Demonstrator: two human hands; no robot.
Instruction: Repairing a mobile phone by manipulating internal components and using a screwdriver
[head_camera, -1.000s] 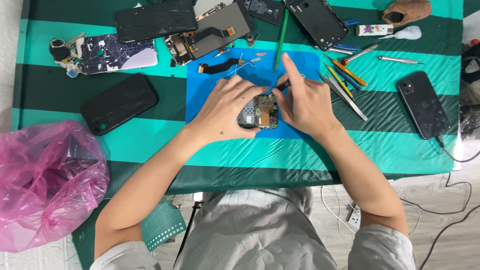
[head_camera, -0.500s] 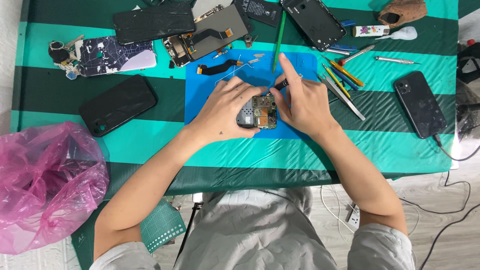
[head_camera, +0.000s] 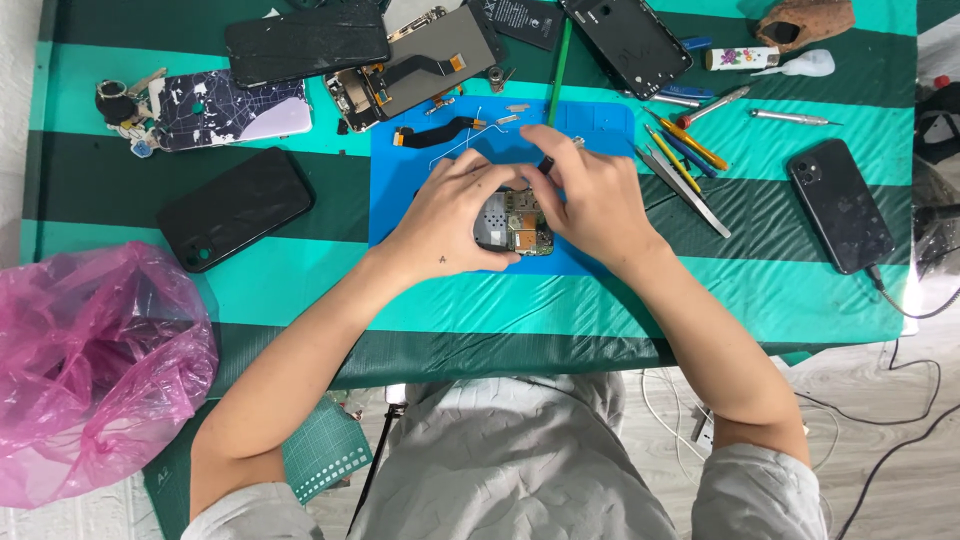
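Both hands clamped on it, left hand (head_camera: 445, 215) steadying, right hand (head_camera: 590, 195) picking at the circuit board (head_camera: 515, 222), stripped phone shells (head_camera: 420, 65) lying beyond, reassembly all ahead.

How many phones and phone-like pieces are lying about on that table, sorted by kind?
Whole black phones: 2
Patterned back cover: 1
Black screen panel: 1
Opened phone bodies: 2
Circuit board in hands: 1
Total: 7

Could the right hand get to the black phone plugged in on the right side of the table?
Probably yes: the right hand holds a small tool over the circuit board, and only loose tools lie between it and the black phone.
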